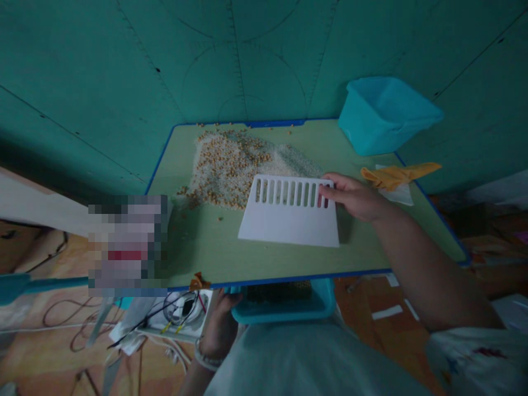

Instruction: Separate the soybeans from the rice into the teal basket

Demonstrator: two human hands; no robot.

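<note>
My right hand [350, 195] is closed on the upper right corner of a white slotted plastic plate [289, 223], with fingers showing through its end slots. Behind the plate, a pile of white grains [297, 159] mixed with many round tan beans [231, 159] spreads over the table [206, 242]. Below the table's front edge, my left hand [223, 322] is closed on the left end of a teal bin [284, 316]. Dark contents and some tan beans show inside that bin, partly hidden by the table.
At the back right corner stands another teal bin [390, 118]. An orange cloth-like piece [398, 175] lies on something white near the right edge. A blurred-out box [132, 242] sits at the left corner. Cables and a white power box [181, 313] are on the floor.
</note>
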